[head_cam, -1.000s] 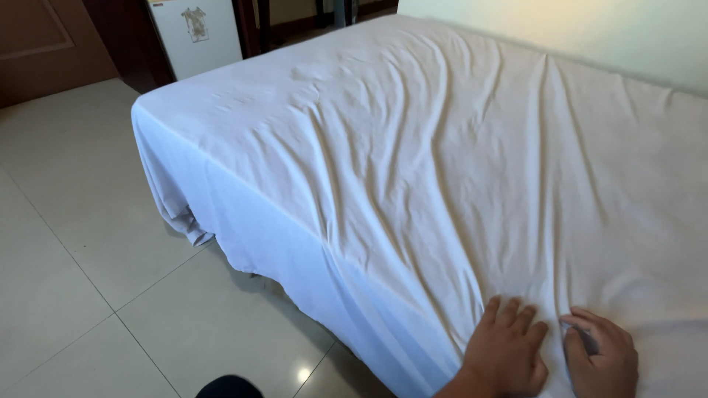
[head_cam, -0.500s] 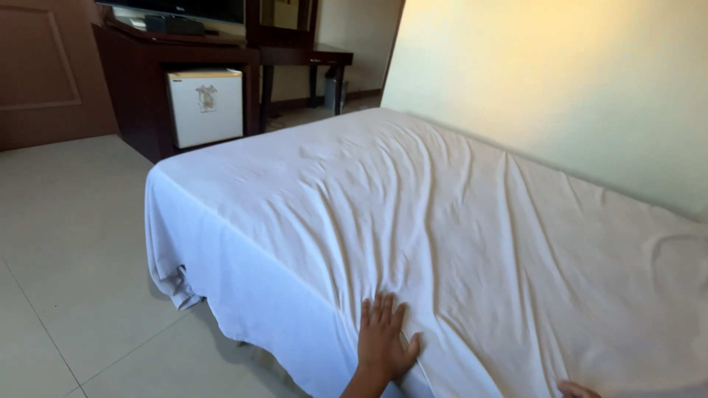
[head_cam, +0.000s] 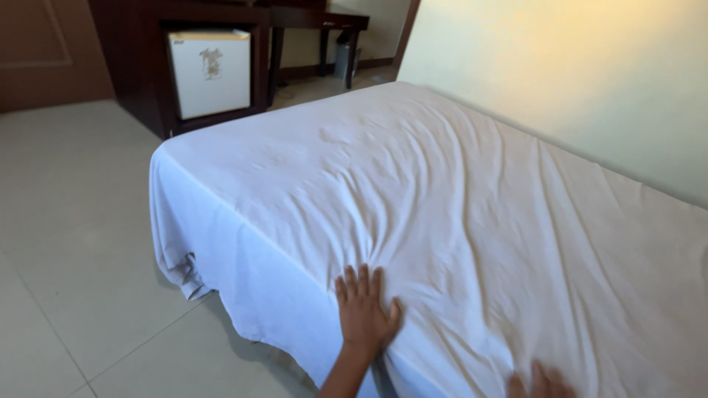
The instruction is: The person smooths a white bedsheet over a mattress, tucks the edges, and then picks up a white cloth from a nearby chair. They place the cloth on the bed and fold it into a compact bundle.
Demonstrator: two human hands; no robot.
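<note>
A bed in a wrinkled white cotton sheet [head_cam: 457,206] fills the frame — the left hand [head_cam: 365,313] is pressed flat at lower centre, fingers [head_cam: 361,284] wide; the right hand's [head_cam: 542,383] spread cannot be told.

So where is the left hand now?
In the head view the left hand lies flat on the white sheet near the bed's near edge, left of the right hand at the bottom.

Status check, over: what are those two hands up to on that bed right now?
Left hand flat, fingers spread, pressing the white sheet near the bed's edge. Right hand only partly in view, also on the sheet. Sheet wrinkled, corner hanging loose. Nothing lying on it.
</note>
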